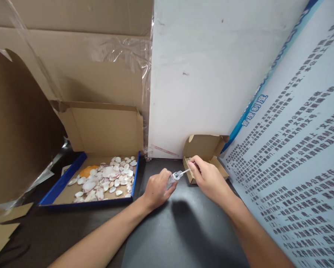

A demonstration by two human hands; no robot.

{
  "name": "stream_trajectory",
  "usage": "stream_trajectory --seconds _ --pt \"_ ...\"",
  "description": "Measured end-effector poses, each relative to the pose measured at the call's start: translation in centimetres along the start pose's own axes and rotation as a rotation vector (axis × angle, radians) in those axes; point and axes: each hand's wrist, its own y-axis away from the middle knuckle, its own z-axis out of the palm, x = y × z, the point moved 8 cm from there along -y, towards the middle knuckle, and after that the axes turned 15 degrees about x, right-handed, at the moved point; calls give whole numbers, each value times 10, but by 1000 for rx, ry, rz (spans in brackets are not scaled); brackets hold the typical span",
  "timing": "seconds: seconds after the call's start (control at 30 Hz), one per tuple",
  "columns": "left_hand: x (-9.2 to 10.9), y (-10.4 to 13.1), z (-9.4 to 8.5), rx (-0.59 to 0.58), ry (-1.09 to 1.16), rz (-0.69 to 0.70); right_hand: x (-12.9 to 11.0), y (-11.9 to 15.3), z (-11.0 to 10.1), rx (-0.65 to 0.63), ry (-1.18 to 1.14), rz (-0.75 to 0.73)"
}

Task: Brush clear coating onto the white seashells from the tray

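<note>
My left hand point(159, 189) is closed round a small clear tube point(174, 177) with printing on its side, tilted up to the right. From the tube's end a thin white stick point(186, 171) runs to my right hand point(207, 176), whose thumb and fingers pinch its far end. Whether the stick is inside the tube or just at its mouth I cannot tell. Both hands are above the dark mat point(167, 238). Behind my right hand stands a small open cardboard box point(208, 145), its contents largely hidden by the hand.
To the left, a blue-edged box point(86, 204) with its lid up holds many pale seashells point(108, 172) and an orange piece point(88, 171). Large cardboard point(100, 70) and a white panel point(206, 74) rise behind. A printed board point(301, 149) leans along the right side.
</note>
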Motion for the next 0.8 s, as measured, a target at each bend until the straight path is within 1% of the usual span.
stream_trajectory --seconds 0.2,0.47,0.63,0.8 --pt "1 0 2 -31 7 3 -11 0 -1 12 -69 -83" --pt "0 2 6 -73 45 -16 -20 2 -3 33 -103 -125" --pt "0 2 6 -53 43 -15 -28 4 -10 86 -141 -169" --pt "1 2 5 -42 61 -14 -33 5 -10 66 -164 -219"
